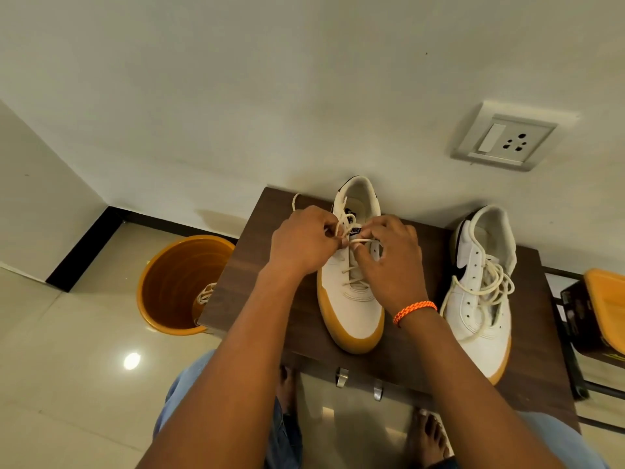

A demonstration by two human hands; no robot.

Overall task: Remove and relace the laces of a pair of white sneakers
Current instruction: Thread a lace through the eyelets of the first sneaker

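Two white sneakers with tan soles stand on a dark wooden table (pixel 277 309). The left sneaker (pixel 350 313) is in the middle, toe toward me, with its cream lace (pixel 348 220) threaded through the lower eyelets. My left hand (pixel 301 240) pinches a lace strand at the sneaker's upper left eyelets. My right hand (pixel 389 255), with an orange band at the wrist, pinches another strand near the tongue. The right sneaker (pixel 480 296) stands further right, with a loose lace (pixel 490 286) piled over its open eyelets.
An orange bucket (pixel 176 282) sits on the tiled floor left of the table. The wall with a socket plate (pixel 507 137) rises just behind the sneakers. At the right edge stands a dark rack holding an orange container (pixel 605 299). Two metal hooks (pixel 341 377) hang from the table's front edge.
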